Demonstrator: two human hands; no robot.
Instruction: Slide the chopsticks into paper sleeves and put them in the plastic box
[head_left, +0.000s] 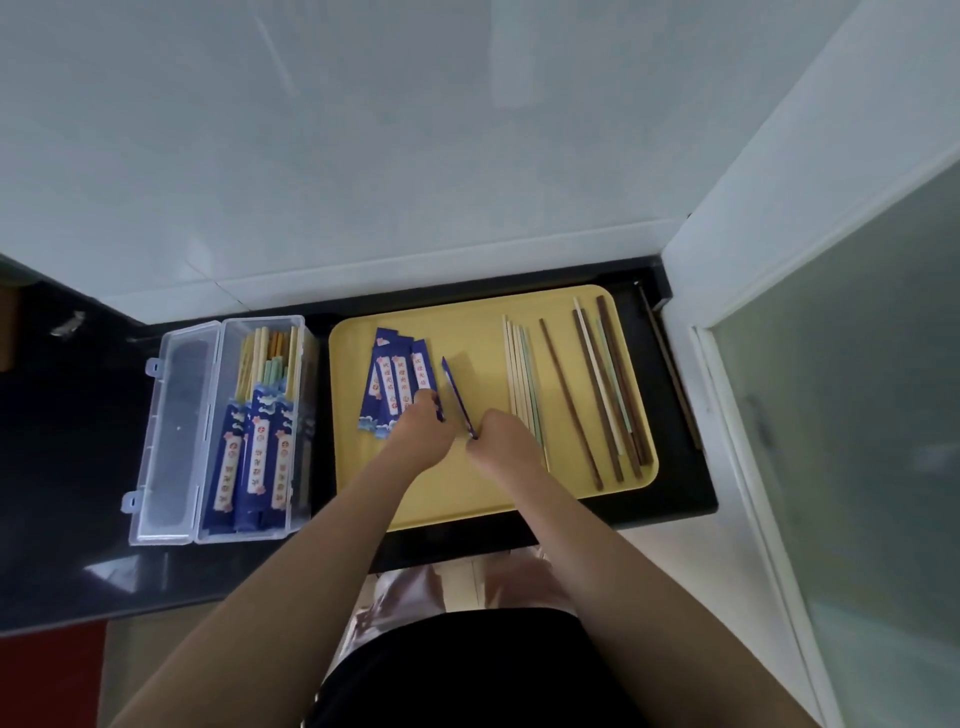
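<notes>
Black glossy counter runs below pale wall tiles, and on it sits the yellow rectangular plastic tray under both my hands. My left hand rests on the near end of the fanned stack of dark blue paper sleeves with white printed strips, fingertips pressing down on the rightmost one; whether they curl round its edge I cannot tell. My right hand is curled, fingers pinching the near end of one single blue paper sleeve, which stands on edge and slants away from my knuckles toward the upper left, just beside the stack. Right of my right hand lie the loose pale cream and mint chopsticks, touching one another, and farther right the dark brown wooden chopsticks, mixed with a few light ones. Well left of my left hand stands the clear plastic box with its hinged lid open, holding sleeved chopsticks.
</notes>
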